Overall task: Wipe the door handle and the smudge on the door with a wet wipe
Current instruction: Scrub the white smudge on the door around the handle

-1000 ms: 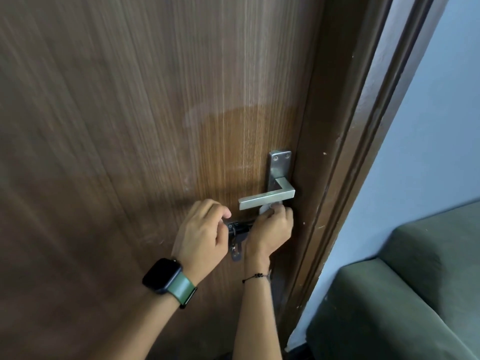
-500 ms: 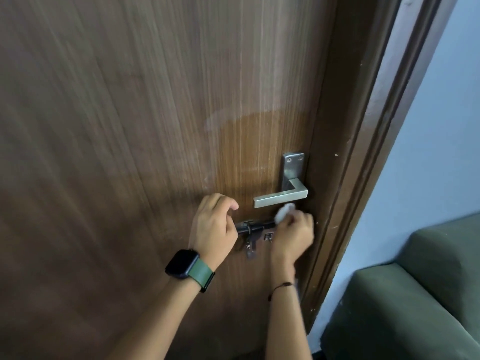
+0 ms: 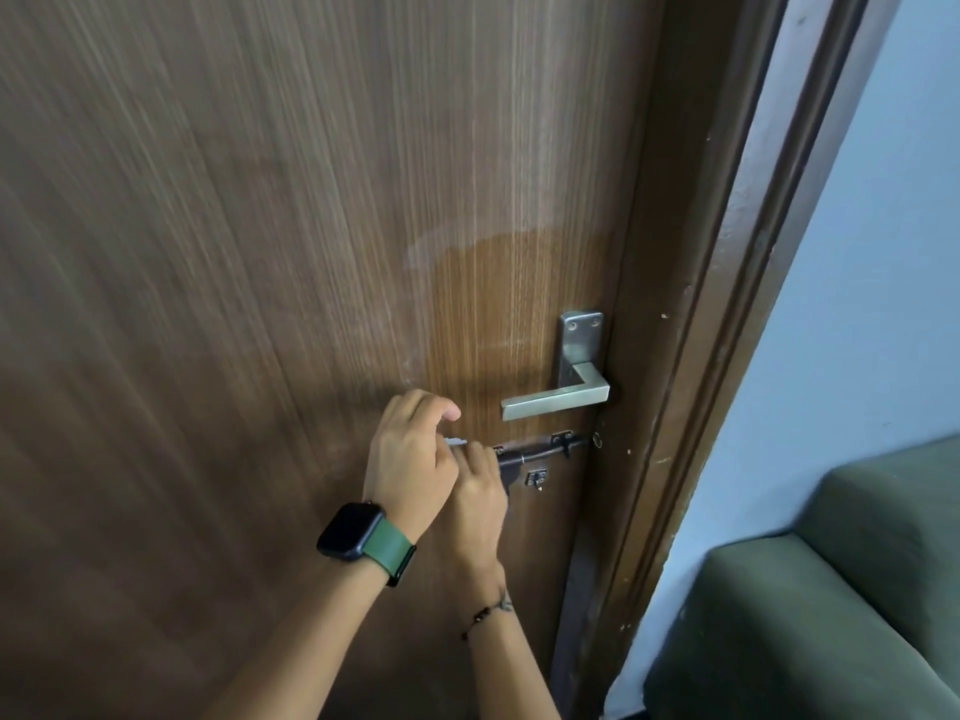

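Observation:
A square steel door handle (image 3: 556,400) sits at the right edge of the brown wooden door (image 3: 260,252). Above it is a darker damp-looking patch (image 3: 498,293) with a whitish smear (image 3: 421,252) along its upper left rim. My left hand (image 3: 410,459), with a watch on its wrist, is half curled against the door, left of and below the lever. My right hand (image 3: 483,496) is tucked against it, partly hidden. A small white bit of the wet wipe (image 3: 456,442) shows between the two hands. Neither hand touches the handle.
A dark sliding bolt (image 3: 540,452) runs just below the lever, right of my hands. The brown door frame (image 3: 691,356) stands on the right, with a pale blue wall (image 3: 883,304) beyond it and a green sofa (image 3: 831,615) at the lower right.
My right hand has moved left with the wipe, from under the lever's inner end to against my left hand. The bolt it covered now shows.

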`<move>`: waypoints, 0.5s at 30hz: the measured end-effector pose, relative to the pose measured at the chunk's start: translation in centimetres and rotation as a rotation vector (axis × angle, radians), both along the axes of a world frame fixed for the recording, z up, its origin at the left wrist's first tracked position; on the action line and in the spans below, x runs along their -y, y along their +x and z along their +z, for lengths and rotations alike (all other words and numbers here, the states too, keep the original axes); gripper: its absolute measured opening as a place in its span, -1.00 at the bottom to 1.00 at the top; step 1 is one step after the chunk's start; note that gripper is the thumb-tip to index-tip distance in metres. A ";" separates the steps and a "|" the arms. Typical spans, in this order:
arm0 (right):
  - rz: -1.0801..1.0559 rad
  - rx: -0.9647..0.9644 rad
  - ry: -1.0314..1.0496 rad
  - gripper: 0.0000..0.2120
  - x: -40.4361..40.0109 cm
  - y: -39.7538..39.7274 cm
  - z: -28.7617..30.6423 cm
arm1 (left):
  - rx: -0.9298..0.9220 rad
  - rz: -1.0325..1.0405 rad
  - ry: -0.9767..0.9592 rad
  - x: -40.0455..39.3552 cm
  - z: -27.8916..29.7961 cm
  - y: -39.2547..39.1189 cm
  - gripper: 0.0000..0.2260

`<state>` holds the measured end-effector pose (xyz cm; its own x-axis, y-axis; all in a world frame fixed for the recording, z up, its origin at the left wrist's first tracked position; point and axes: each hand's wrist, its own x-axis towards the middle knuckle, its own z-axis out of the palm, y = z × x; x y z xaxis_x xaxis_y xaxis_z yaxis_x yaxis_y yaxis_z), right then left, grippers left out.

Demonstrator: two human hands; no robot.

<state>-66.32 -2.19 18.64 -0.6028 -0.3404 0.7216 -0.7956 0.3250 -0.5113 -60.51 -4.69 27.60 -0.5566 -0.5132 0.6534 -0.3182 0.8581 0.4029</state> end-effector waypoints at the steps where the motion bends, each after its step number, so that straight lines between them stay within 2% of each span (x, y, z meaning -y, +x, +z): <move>1: -0.040 0.093 -0.096 -0.84 -0.9 -0.8 0.1 | -0.002 -0.007 -0.001 -0.1 0.0 0.1 -0.69; 3: -0.206 0.310 -0.325 -0.83 -2.6 -3.4 0.7 | 0.002 -0.021 -0.019 -0.3 0.3 0.2 -0.69; 5: -0.355 0.384 -0.443 -0.88 -3.7 -6.4 1.5 | 0.002 -0.014 -0.017 -0.3 0.6 0.2 -0.69; 12: -0.363 0.431 -0.328 -0.87 -2.1 -8.0 1.5 | 0.033 0.024 -0.022 0.1 1.1 1.2 -0.69; 13: -0.371 0.405 -0.312 -0.89 -1.7 -7.8 1.3 | 0.047 0.028 -0.033 0.1 1.2 1.4 -0.69; 15: -0.347 0.225 -0.284 -0.92 -0.6 -6.3 0.9 | 0.063 0.034 -0.043 0.3 1.4 1.7 -0.69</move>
